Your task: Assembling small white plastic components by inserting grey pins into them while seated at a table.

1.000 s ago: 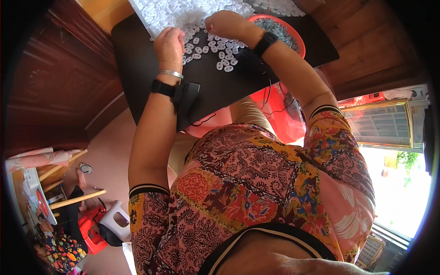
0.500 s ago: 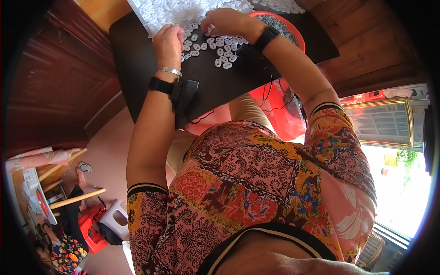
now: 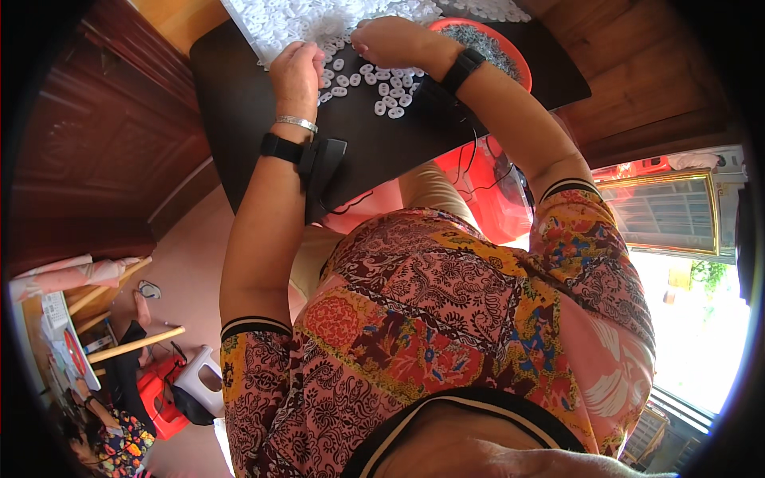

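My left hand (image 3: pixel 296 73) is closed at the left of the loose pieces, fingers curled inward and whatever they hold hidden. Across from it, my right hand (image 3: pixel 392 41) reaches in with its fingers bent together; I cannot make out anything between them. Small white oval plastic pieces, each with two holes, lie scattered on the black table (image 3: pixel 239 103) beneath and between my hands; one loose white oval piece (image 3: pixel 395 113) is nearest me. Beyond my hands spreads a large heap of white pieces (image 3: pixel 311 20).
A red bowl (image 3: pixel 523 68) of small grey bits stands right of my right hand. Dark cables (image 3: pixel 470 151) hang at the table's near edge by red plastic containers (image 3: pixel 498 207). Another person (image 3: pixel 127 438) is at the lower left near a white stool (image 3: pixel 199 370).
My right hand has shifted and turned slightly; a white piece seen at its fingertips before no longer shows there. My left hand has barely moved.
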